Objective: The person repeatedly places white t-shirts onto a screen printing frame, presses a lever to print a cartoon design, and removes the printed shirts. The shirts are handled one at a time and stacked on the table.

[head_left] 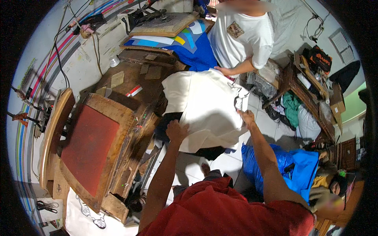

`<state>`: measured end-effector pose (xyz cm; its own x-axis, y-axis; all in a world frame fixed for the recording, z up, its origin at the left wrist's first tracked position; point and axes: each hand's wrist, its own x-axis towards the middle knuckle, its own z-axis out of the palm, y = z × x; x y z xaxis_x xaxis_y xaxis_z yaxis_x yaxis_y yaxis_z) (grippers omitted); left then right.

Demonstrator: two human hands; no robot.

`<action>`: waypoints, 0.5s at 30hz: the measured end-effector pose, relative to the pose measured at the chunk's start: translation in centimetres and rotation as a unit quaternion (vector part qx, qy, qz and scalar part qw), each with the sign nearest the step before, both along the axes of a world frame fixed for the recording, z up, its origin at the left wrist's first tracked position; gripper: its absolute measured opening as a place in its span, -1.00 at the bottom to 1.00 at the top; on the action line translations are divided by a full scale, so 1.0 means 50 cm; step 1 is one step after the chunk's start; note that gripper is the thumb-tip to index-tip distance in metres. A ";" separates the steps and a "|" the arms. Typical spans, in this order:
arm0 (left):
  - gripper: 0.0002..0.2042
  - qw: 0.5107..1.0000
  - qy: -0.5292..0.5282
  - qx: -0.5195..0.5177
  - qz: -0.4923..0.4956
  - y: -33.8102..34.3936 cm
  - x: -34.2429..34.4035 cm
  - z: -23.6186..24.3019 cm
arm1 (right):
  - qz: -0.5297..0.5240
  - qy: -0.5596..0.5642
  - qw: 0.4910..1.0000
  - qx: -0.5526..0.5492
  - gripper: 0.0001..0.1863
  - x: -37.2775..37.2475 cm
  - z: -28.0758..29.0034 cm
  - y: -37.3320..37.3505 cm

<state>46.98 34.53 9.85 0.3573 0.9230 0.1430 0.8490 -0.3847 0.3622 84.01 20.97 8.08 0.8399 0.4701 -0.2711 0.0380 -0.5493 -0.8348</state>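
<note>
A wide white cloth (212, 102) with a black print near its right edge is spread out in front of me, over dark fabric (169, 120) that shows at its left and lower sides. My left hand (176, 131) is closed at its near left edge, fingers curled and partly hidden. At the right edge, my right hand (246, 117) pinches the cloth beside the print. Across from me, a person in a white T-shirt rests a hand (226, 71) at the cloth's far edge.
On the left stands a worn wooden press bench with a red pad (92, 145). Blue patterned fabric (193, 49) lies at the back beneath a board (163, 25). Blue plastic bags (267, 165) sit on the floor at right, near a cluttered wooden rack (305, 96).
</note>
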 end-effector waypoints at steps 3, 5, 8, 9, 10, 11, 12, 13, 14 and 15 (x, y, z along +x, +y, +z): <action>-0.65 0.989 -0.038 -0.139 0.030 0.012 0.017 0.018 | 0.113 0.069 0.991 -0.037 -0.65 0.054 0.010 -0.056; -0.75 0.939 -0.203 -0.275 0.038 0.007 0.000 0.036 | 0.168 0.066 0.982 -0.058 -0.74 0.060 0.013 -0.102; -0.83 0.748 -0.462 -0.464 0.108 0.000 -0.028 0.066 | 0.168 0.105 0.979 0.048 -0.74 0.067 0.030 -0.143; -0.79 0.679 -0.541 -0.486 0.094 0.005 -0.027 0.077 | 0.132 0.160 0.969 0.136 -0.73 0.075 0.045 -0.145; -0.75 0.606 -0.603 -0.511 0.091 0.006 -0.027 0.087 | 0.094 0.214 0.947 0.222 -0.71 0.084 0.060 -0.143; -0.72 0.567 -0.657 -0.494 0.061 0.007 -0.028 0.097 | 0.119 0.279 0.910 0.283 -0.70 0.106 0.089 -0.141; -0.69 0.520 -0.706 -0.482 0.007 0.002 -0.023 0.105 | 0.110 0.317 0.876 0.347 -0.85 0.132 0.122 -0.139; -0.65 0.473 -0.727 -0.498 -0.003 -0.004 -0.023 0.113 | 0.094 0.336 0.855 0.384 -0.87 0.154 0.154 -0.135; -0.64 0.515 -0.663 -0.543 0.002 -0.018 -0.021 0.118 | 0.058 0.376 0.826 0.416 -0.88 0.171 0.184 -0.135; -0.64 0.556 -0.606 -0.569 -0.026 -0.041 -0.019 0.120 | 0.068 0.389 0.798 0.455 -0.87 0.178 0.208 -0.140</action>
